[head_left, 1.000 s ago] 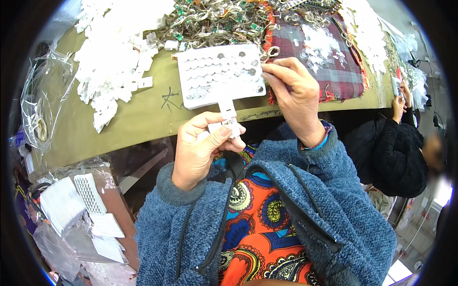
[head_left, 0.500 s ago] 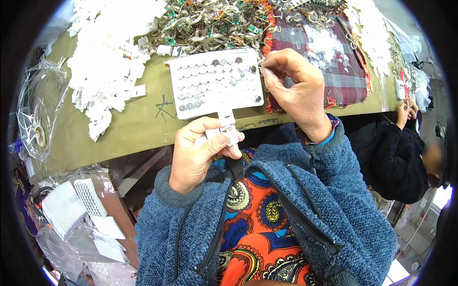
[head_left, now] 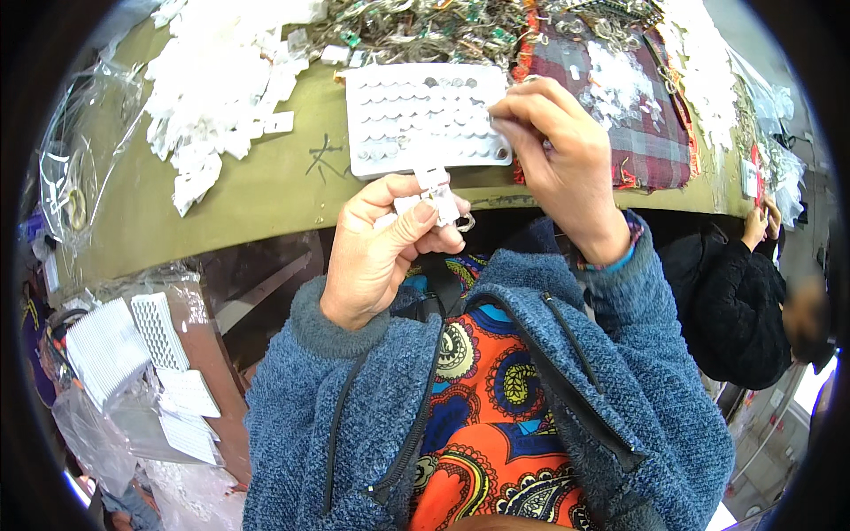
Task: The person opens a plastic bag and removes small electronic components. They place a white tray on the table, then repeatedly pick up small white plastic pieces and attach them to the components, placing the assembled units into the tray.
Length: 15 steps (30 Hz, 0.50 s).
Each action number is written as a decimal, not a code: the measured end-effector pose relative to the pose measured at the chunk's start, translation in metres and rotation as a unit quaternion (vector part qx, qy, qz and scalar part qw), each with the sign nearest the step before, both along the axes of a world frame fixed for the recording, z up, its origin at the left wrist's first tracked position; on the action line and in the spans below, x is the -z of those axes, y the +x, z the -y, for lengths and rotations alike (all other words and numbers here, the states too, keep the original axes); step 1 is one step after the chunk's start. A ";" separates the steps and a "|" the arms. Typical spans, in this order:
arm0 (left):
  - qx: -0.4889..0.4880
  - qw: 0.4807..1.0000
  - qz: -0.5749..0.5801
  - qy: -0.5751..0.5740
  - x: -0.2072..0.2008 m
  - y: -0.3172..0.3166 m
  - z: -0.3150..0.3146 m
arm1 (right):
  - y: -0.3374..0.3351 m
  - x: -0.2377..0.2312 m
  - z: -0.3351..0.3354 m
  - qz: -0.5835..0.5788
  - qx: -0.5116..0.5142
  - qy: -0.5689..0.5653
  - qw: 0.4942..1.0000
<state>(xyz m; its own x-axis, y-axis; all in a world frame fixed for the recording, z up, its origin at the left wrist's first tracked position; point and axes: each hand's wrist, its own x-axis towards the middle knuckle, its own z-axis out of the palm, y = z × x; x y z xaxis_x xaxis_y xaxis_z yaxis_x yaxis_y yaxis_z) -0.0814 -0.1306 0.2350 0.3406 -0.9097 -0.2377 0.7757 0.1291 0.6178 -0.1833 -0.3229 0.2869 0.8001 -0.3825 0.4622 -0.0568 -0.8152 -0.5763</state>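
Observation:
My left hand (head_left: 381, 243) is closed round a small white plastic case (head_left: 437, 199), its thumb on top and the fingers beneath. A short loop of clear wire (head_left: 467, 222) pokes out by its fingertips. Just beyond lies a white tray (head_left: 381, 155) with rows of scalloped round slots, some holding silvery button cells (head_left: 503, 152). My right hand (head_left: 562, 150) is at the tray's right edge, thumb and forefinger drawn together over its end. Whatever those fingertips may hold is too small to make out.
White plastic pieces (head_left: 208, 97) are heaped at the left. Tangled clear wires with green parts (head_left: 407, 35) lie behind the tray. At right, a plaid cloth (head_left: 637, 150) bears small clear bits. More white trays (head_left: 106, 345) stand low at left. Another person (head_left: 739, 301) works at far right.
My right hand has shifted from just off the tray's upper right corner onto its right edge. The wire loop now shows beside my left hand, which still grips the white case.

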 end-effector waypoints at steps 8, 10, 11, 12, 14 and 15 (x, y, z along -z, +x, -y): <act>-0.046 0.995 -0.070 -0.044 0.005 -0.009 -0.009 | -0.013 -0.002 -0.067 0.010 -0.095 0.092 0.991; -0.052 0.996 -0.063 -0.030 0.004 -0.011 -0.014 | -0.013 -0.002 -0.072 0.005 -0.112 0.060 0.992; -0.053 0.996 -0.070 -0.036 0.004 -0.010 -0.017 | -0.013 -0.003 -0.073 0.002 -0.122 0.071 0.990; -0.054 0.995 -0.076 -0.043 0.003 -0.010 -0.019 | -0.013 -0.003 -0.073 0.004 -0.120 0.089 0.989; -0.055 0.994 -0.086 -0.050 0.002 -0.009 -0.022 | -0.012 -0.004 -0.073 0.029 -0.129 0.113 0.985; -0.056 0.993 -0.089 -0.051 0.002 -0.009 -0.023 | -0.011 -0.004 -0.072 0.058 -0.113 0.076 0.989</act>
